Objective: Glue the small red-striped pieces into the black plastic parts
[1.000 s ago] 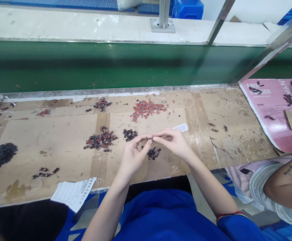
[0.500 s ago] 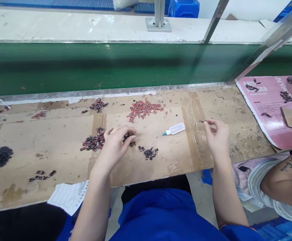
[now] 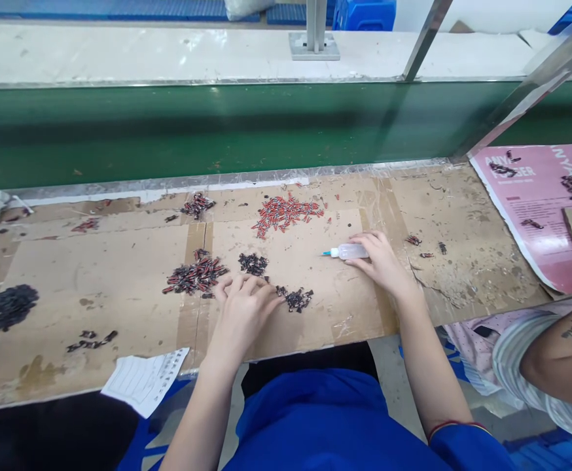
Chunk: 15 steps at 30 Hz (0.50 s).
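On the far left of the cardboard-covered bench (image 3: pixel 94 275) lies a heap of black pieces (image 3: pixel 14 304), and nearer the front edge a lined paper slip (image 3: pixel 143 379) hangs over. Toward the middle sits a mixed red-and-black pile (image 3: pixel 195 275), then a small dark cluster (image 3: pixel 253 263).

The left hand (image 3: pixel 244 307) rests palm-down with its fingers loosely spread, fingertips just beside that cluster; whether it pinches a piece underneath cannot be told. Just right of it lies another small dark pile (image 3: pixel 296 299), and farther back a red pile (image 3: pixel 286 214).

The right hand (image 3: pixel 381 261) lies on the small squeeze bottle (image 3: pixel 347 251), fingers curled over its body; the bottle lies on its side, blue tip pointing left.

Judging from this, the bottle is best gripped near its middle so the tip can be aimed, and squeezed gently; the left fingers should isolate 1 piece before lifting, since the parts are tiny and crowded.

The bottle is the only container in view; its body looks translucent, and how full it is cannot be made out.

At the far right a pink printed sheet (image 3: pixel 536 209) carries a few more dark pieces, and another person's arm (image 3: pixel 561 366) shows at the lower corner.
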Each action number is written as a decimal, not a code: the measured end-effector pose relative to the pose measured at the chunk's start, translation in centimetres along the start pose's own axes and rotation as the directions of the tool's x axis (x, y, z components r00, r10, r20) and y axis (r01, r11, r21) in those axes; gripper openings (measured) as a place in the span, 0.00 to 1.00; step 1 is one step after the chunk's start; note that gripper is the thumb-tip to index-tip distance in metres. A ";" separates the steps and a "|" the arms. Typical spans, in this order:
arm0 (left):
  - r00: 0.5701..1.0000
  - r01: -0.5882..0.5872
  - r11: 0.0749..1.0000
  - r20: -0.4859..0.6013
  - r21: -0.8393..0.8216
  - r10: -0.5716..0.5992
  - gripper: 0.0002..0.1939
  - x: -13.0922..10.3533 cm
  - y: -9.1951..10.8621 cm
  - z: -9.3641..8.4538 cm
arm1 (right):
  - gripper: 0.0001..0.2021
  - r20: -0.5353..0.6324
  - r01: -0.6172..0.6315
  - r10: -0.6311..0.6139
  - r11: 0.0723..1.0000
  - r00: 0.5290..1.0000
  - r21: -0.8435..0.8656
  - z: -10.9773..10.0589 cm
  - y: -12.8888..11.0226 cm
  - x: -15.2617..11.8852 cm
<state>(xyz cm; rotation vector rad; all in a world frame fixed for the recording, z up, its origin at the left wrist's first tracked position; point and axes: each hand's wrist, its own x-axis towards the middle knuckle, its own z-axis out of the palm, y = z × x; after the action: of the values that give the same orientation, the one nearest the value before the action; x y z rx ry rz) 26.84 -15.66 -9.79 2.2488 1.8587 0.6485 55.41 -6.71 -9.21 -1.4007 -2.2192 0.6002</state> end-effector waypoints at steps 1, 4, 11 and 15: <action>1.000 0.002 1.000 0.005 0.010 -0.002 0.07 -0.2 0.3 0.1 | 0.13 -0.020 -0.027 0.028 0.999 0.999 0.046 0.0 -0.1 -0.2; 0.999 0.008 1.000 0.031 0.024 -0.008 0.08 -0.2 0.7 0.4 | 0.17 -0.068 -0.144 0.165 0.958 0.984 0.247 0.1 -0.9 -0.9; 0.997 0.032 0.996 0.071 -0.081 -0.027 0.07 2.7 1.2 1.6 | 0.15 -0.126 -0.192 0.474 0.566 0.871 0.801 2.3 -3.2 -1.5; 0.989 0.090 0.989 0.128 -0.116 -0.075 0.04 4.0 1.7 2.0 | 0.15 -0.054 -0.181 0.608 0.318 0.792 0.931 3.4 -3.6 -0.9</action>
<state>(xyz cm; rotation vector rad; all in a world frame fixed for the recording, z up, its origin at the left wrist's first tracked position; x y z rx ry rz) 29.78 -11.92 -9.97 2.0749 1.7918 0.5794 51.23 -9.41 -9.95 -1.2473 -0.8158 1.2962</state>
